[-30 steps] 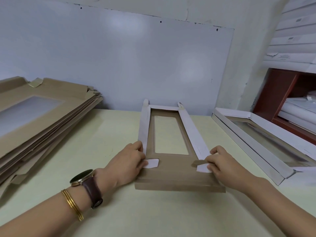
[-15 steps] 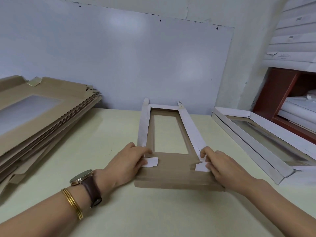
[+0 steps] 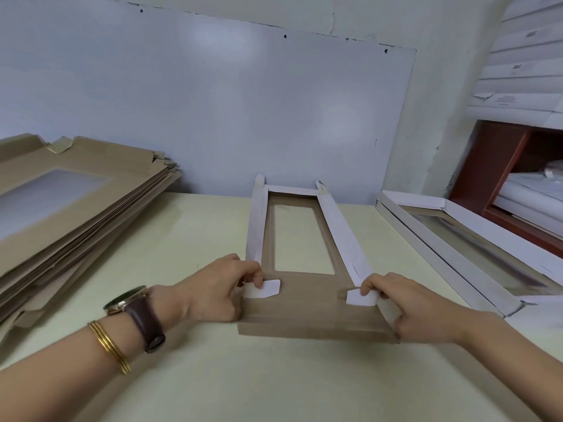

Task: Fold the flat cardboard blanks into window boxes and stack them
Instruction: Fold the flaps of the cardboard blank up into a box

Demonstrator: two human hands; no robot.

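- The half-folded box (image 3: pixel 307 318) lay on the tabletop (image 3: pixel 189 239).
- The left hand (image 3: pixel 213 290) and right hand (image 3: pixel 417 309) each pinched 1 corner tab (image 3: pixel 268 289), grip closed (2 tabs).
- Light, easily creased card, I judged; hold by the folded corners.

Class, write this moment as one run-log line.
box blank: long side walls raised | left hand: pinching left tab | right hand: pinching right tab

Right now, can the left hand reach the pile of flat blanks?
Probably yes: only bare table lies between the left hand and the pile of flat blanks, but it must first release the corner tab.
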